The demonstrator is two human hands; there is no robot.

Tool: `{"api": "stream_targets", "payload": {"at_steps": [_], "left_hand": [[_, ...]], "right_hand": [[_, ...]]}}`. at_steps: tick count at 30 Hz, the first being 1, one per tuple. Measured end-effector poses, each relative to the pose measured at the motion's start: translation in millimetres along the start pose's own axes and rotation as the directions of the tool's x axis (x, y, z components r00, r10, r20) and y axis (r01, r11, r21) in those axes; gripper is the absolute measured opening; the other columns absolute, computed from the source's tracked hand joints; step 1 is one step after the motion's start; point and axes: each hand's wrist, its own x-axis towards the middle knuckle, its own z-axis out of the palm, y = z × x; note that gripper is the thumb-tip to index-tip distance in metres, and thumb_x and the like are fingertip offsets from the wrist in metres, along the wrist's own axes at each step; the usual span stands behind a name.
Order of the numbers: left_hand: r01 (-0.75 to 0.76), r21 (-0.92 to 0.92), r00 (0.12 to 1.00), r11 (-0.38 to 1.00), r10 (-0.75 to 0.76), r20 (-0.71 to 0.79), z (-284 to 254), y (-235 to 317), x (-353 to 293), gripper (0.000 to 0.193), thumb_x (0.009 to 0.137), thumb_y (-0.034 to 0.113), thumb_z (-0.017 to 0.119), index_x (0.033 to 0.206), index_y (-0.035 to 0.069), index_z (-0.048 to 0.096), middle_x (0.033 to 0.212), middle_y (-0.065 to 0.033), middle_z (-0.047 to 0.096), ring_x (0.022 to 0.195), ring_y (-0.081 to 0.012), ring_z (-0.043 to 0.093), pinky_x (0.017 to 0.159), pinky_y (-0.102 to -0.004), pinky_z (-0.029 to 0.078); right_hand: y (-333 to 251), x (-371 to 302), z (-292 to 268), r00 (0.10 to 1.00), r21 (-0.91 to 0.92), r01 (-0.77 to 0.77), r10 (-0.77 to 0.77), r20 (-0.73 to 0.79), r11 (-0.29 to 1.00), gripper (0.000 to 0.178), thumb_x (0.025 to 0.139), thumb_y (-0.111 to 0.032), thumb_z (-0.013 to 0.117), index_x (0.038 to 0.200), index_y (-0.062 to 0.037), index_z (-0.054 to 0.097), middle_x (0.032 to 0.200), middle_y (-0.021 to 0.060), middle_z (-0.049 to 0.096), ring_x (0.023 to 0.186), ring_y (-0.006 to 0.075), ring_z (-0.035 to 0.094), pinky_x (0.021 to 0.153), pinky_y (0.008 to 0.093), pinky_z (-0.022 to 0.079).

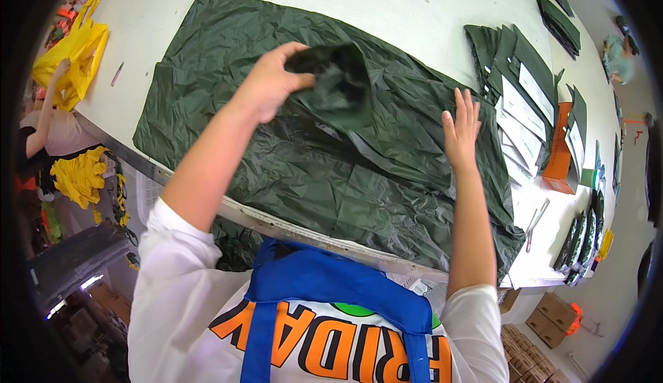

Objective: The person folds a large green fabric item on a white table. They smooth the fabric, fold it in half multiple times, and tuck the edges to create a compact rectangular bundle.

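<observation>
A large dark green sheet of thin crinkled fabric (228, 58) lies spread across a white table (387, 3). My left hand (271, 82) is raised above its middle and grips a bunched fold of the green fabric (338, 86), lifting it off the table. My right hand (461, 129) lies flat with fingers spread on the sheet's right part, pressing it down. Part of the sheet hangs over the near table edge by my body.
A stack of folded dark green packs with white cards (521, 100) sits right of the sheet, beside an orange box (561, 155). More green packs (561, 20) lie far right. At left, another person handles yellow fabric (72, 55). Cardboard boxes (552, 317) stand on the floor.
</observation>
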Motion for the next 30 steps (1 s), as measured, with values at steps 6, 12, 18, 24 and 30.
{"api": "stream_targets", "payload": {"at_steps": [6,12,18,24,30], "left_hand": [[0.136,0.818,0.969,0.559,0.098,-0.229,-123.4,-76.3,98.9,0.019,0.080,0.007,0.065,0.099,0.004,0.063,0.085,-0.0113,0.065,0.073,-0.0193,0.061,0.070,-0.0313,0.048],[-0.157,0.690,0.945,0.706,0.310,-0.103,-115.0,-93.8,121.0,0.018,0.088,0.019,0.058,0.103,0.008,0.061,0.094,-0.0158,0.064,0.087,-0.0312,0.061,0.078,-0.0339,0.047],[-0.223,0.609,0.857,0.761,0.451,-0.249,-81.6,-65.8,84.8,0.027,0.089,0.026,0.060,0.101,0.002,0.059,0.092,-0.0119,0.061,0.088,-0.0262,0.058,0.082,-0.0334,0.045],[-0.216,0.749,0.778,0.627,0.574,-0.256,-49.0,-72.7,77.4,0.029,0.090,0.028,0.059,0.082,0.001,0.051,0.073,-0.0173,0.055,0.068,-0.0354,0.055,0.063,-0.0409,0.044],[0.022,0.954,0.947,0.298,0.299,-0.115,-85.2,-83.9,141.1,0.017,0.090,0.023,0.055,0.099,0.009,0.055,0.085,-0.0160,0.063,0.084,-0.0370,0.060,0.071,-0.0441,0.049]], "right_hand": [[77.5,-16.9,41.9,0.989,-0.447,0.002,0.064,0.133,0.895,0.062,0.093,-0.045,0.043,0.146,-0.0163,0.028,0.152,0.0070,0.025,0.141,0.0253,0.021,0.113,0.0479,0.013],[48.9,13.7,22.2,0.994,-0.587,0.091,-0.039,0.101,0.804,0.053,0.093,-0.039,0.046,0.143,-0.0246,0.036,0.151,0.0025,0.028,0.140,0.0271,0.021,0.113,0.0464,0.013],[77.3,26.3,32.3,0.980,-0.727,0.043,0.113,0.164,0.685,0.050,0.097,-0.041,0.034,0.145,-0.0271,0.032,0.151,-0.0003,0.029,0.141,0.0218,0.019,0.115,0.0445,0.005],[78.7,29.6,36.1,0.982,-0.705,0.060,0.085,0.170,0.707,0.051,0.096,-0.041,0.036,0.145,-0.0271,0.032,0.151,-0.0012,0.028,0.140,0.0217,0.021,0.115,0.0445,0.005],[78.6,33.1,37.7,0.984,-0.679,0.089,0.041,0.174,0.729,0.051,0.096,-0.039,0.038,0.145,-0.0262,0.033,0.150,-0.0010,0.030,0.138,0.0217,0.026,0.114,0.0441,0.009]]}}
